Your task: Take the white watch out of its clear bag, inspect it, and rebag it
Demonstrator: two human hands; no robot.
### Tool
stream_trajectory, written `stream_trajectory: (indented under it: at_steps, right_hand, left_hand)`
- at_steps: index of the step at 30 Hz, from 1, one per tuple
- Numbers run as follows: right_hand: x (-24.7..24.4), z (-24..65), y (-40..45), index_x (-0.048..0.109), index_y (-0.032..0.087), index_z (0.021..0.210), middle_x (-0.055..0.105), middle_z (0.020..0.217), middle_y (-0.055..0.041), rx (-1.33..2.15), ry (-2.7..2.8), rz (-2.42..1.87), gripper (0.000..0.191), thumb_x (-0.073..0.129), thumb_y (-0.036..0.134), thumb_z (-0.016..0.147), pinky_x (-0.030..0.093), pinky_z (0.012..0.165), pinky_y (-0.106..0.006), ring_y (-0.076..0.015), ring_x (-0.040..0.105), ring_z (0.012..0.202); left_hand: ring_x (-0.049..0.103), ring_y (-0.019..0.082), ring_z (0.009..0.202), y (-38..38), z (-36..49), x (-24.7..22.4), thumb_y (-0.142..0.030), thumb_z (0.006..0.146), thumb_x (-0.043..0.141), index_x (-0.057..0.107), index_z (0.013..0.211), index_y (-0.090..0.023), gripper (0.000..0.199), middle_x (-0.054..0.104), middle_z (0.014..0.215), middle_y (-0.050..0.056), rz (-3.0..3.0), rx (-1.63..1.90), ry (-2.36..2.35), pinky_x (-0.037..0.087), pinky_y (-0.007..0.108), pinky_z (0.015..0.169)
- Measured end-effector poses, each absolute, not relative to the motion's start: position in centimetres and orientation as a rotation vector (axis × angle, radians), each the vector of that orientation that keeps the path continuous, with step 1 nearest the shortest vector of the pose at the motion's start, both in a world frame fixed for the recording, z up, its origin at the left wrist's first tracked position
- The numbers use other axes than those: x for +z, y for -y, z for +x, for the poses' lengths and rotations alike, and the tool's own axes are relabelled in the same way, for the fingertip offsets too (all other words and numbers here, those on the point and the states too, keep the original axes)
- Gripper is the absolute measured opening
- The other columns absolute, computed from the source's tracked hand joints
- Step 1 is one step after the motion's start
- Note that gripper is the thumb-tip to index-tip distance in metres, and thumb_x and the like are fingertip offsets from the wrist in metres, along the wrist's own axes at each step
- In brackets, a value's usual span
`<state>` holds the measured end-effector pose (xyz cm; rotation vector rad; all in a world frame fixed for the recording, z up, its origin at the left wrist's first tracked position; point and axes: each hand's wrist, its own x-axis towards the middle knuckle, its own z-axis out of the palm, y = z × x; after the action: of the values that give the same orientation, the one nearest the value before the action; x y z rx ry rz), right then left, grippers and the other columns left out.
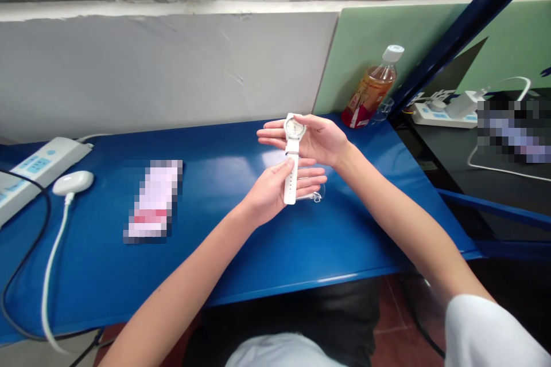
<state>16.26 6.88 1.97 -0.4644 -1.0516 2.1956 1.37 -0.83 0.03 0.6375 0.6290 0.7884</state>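
Observation:
A white wristwatch [292, 179] is held over the blue tabletop, its round dial at the far end and its strap running down toward me. My left hand [269, 189] grips the lower strap under the thumb, with the fingers stretched out behind it to the right. At the dial, my right hand [325, 140] holds the watch case with its thumb at the edge and its fingers extending left behind it. A clear, transparent object [316, 197] lies on the table just beyond my left fingertips, partly hidden; its kind is unclear.
On the blue table [206, 183] lies a pixelated flat object [155, 200]. Further left are a white power strip [47, 166], a white charger [73, 183] and cables. A drink bottle [370, 89] stands back right, beside a blue post [451, 28]. Another power strip [447, 116] sits beyond.

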Motion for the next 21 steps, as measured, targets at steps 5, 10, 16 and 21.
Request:
stream_trajectory:
  at_steps: [5, 10, 16, 21]
  right_hand:
    - [1.5, 16.7, -7.2, 0.065, 0.007, 0.112, 0.07, 0.119, -0.0149, 2.146, 1.177, -0.491, 0.034, 0.042, 0.027, 0.098, 0.038, 0.111, -0.039, -0.0243, 0.061, 0.12]
    - [1.6, 17.1, -6.4, 0.064, 0.01, 0.116, 0.07, 0.119, -0.0155, 2.196, 1.232, -0.614, 0.03, 0.05, 0.028, 0.097, 0.044, 0.106, -0.047, -0.0263, 0.067, 0.109]
    - [1.0, 17.1, -5.0, 0.062, 0.006, 0.113, 0.066, 0.125, -0.0176, 2.14, 0.866, -0.572, 0.05, 0.02, 0.032, 0.104, 0.038, 0.112, -0.039, -0.022, 0.061, 0.121]
    - [0.1, 16.4, -4.9, 0.06, 0.01, 0.118, 0.068, 0.123, -0.0148, 2.047, 0.816, -0.608, 0.05, 0.022, 0.04, 0.105, 0.039, 0.111, -0.037, -0.0198, 0.063, 0.116]
  left_hand:
    - [0.07, 0.031, 0.104, 1.2, 1.8, -0.1, -0.028, 0.102, 0.046, 0.064, 0.109, -0.005, 0.031, 0.071, 0.109, 0.023, 0.638, 0.766, -0.631, 0.049, 0.047, 0.098]
    - [0.065, 0.034, 0.112, 1.2, 1.0, -0.7, -0.028, 0.099, 0.052, 0.065, 0.113, -0.005, 0.03, 0.067, 0.119, 0.024, 0.709, 0.625, -0.498, 0.046, 0.05, 0.101]
    - [0.069, 0.031, 0.104, 0.3, 0.7, -0.3, -0.023, 0.1, 0.049, 0.066, 0.11, -0.004, 0.028, 0.071, 0.111, 0.023, 0.747, 0.64, -0.576, 0.05, 0.048, 0.097]
    - [0.071, 0.029, 0.101, 0.0, 1.0, -0.4, -0.022, 0.101, 0.047, 0.065, 0.11, -0.004, 0.027, 0.073, 0.107, 0.022, 0.696, 0.701, -0.589, 0.05, 0.047, 0.097]
